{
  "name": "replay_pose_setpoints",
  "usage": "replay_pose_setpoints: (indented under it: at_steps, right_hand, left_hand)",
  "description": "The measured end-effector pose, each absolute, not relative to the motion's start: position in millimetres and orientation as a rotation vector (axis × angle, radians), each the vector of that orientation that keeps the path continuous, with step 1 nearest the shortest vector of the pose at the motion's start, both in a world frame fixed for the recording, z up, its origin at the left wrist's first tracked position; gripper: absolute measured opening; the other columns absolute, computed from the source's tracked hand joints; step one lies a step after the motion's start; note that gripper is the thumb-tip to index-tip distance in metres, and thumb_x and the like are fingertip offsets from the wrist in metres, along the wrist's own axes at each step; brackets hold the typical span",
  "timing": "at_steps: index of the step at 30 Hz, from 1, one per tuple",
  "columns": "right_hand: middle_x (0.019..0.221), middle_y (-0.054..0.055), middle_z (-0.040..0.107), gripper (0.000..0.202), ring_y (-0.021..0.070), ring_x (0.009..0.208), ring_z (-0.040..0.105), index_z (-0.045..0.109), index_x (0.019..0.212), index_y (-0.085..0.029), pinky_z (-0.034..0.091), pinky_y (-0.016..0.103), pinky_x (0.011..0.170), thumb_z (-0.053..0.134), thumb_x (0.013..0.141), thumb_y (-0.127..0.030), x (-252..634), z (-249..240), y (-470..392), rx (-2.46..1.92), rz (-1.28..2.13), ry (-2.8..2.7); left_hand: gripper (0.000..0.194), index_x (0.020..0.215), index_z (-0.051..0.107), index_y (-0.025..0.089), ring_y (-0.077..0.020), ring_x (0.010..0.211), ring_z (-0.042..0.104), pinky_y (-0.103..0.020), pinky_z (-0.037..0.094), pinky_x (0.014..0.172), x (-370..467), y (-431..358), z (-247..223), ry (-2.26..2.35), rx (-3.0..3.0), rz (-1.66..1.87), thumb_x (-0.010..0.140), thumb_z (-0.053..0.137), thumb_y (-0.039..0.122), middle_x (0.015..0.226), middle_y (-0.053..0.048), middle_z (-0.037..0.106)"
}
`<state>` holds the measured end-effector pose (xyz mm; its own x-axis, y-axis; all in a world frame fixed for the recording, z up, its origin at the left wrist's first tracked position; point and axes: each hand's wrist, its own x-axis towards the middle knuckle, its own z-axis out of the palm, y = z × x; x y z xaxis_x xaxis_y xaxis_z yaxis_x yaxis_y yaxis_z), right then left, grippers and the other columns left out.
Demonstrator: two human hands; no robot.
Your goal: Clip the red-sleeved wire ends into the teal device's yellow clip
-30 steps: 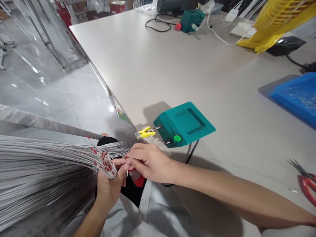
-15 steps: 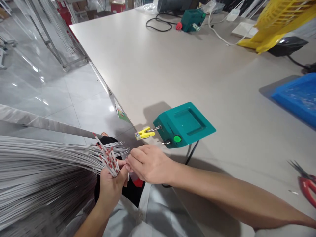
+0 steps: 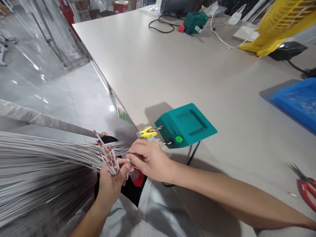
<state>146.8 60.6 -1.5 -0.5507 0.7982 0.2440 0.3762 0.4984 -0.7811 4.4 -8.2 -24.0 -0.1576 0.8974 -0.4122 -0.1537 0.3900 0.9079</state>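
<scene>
The left hand (image 3: 111, 184) clamps the red-tipped wires (image 3: 110, 158) beside the tabletop (image 3: 133, 62), I cannot tell if the right hand (image 3: 152, 159) pinches anything, and a loosened left grip could let some wires slide free.

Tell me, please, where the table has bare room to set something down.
The widest bare patch of table stretches from the near teal box back to the black cable; another lies between that box and the blue tray. It is crowded around the yellow plastic frame and beside the right hand.
</scene>
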Motion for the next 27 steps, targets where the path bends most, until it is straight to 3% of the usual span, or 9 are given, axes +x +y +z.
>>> replay_pose_setpoints:
  at_steps: [2,7,12,15,19,22,27]
  right_hand:
    - [0.069,0.003,0.056,0.014,0.0129,0.067,0.055,0.056,0.069,-0.017,0.044,0.023,0.060,0.047,0.081,-0.017,143.6,-0.4,61.0,-0.954,0.881,-2.169]
    - [0.070,0.003,0.052,0.012,0.0122,0.063,0.051,0.053,0.071,-0.017,0.042,0.023,0.057,0.045,0.081,-0.017,145.2,0.9,60.7,-0.972,0.824,-2.250]
    - [0.069,0.002,0.053,0.012,0.0123,0.064,0.050,0.054,0.072,-0.017,0.042,0.024,0.058,0.046,0.080,-0.015,149.7,-0.4,60.2,-0.996,0.961,-2.174]
    - [0.073,0.003,0.058,0.014,0.0125,0.070,0.054,0.058,0.077,-0.017,0.044,0.024,0.065,0.045,0.083,-0.015,147.3,-0.2,60.4,-0.959,1.040,-2.085]
    - [0.063,0.001,0.057,0.017,0.0112,0.065,0.054,0.059,0.066,-0.017,0.043,0.022,0.061,0.050,0.081,-0.015,140.8,-0.2,61.3,-0.968,1.102,-2.054]
    - [0.064,0.001,0.057,0.018,0.0112,0.063,0.054,0.057,0.065,-0.016,0.043,0.021,0.058,0.049,0.081,-0.015,138.5,-2.8,61.4,-0.958,0.986,-2.128]
    - [0.069,0.006,0.058,0.020,0.0135,0.064,0.055,0.057,0.072,-0.014,0.043,0.023,0.056,0.042,0.084,-0.018,142.5,-8.7,58.6,-0.897,0.651,-2.335]
  left_hand:
    - [0.016,0.068,0.062,0.014,-0.0051,0.036,0.038,-0.018,0.027,0.036,3.1,-10.0,-25.3,1.409,0.720,1.056,0.072,0.065,0.029,0.042,0.006,0.046]
    - [0.015,0.074,0.064,0.014,-0.0043,0.039,0.039,-0.018,0.028,0.037,2.6,-12.4,-28.5,1.455,0.650,1.164,0.073,0.065,0.029,0.057,0.002,0.060]
    - [0.013,0.076,0.064,0.015,-0.0047,0.040,0.040,-0.019,0.029,0.037,3.6,-11.2,-29.2,1.461,0.600,1.230,0.072,0.065,0.027,0.062,0.001,0.062]
    - [0.012,0.077,0.063,0.015,-0.0046,0.040,0.040,-0.019,0.029,0.038,2.6,-11.4,-29.2,1.441,0.634,1.208,0.074,0.064,0.027,0.059,0.003,0.060]
    - [0.012,0.077,0.062,0.014,-0.0053,0.041,0.039,-0.019,0.029,0.040,1.5,-12.4,-30.8,1.384,0.738,1.168,0.077,0.062,0.026,0.048,0.005,0.051]
    - [0.011,0.078,0.062,0.014,-0.0049,0.041,0.039,-0.018,0.029,0.041,1.9,-13.0,-33.6,1.337,0.742,1.175,0.077,0.061,0.026,0.045,0.006,0.048]
    - [0.010,0.076,0.063,0.014,-0.0037,0.042,0.039,-0.018,0.029,0.040,2.0,-13.1,-35.6,1.364,0.612,1.243,0.075,0.063,0.024,0.055,0.003,0.058]
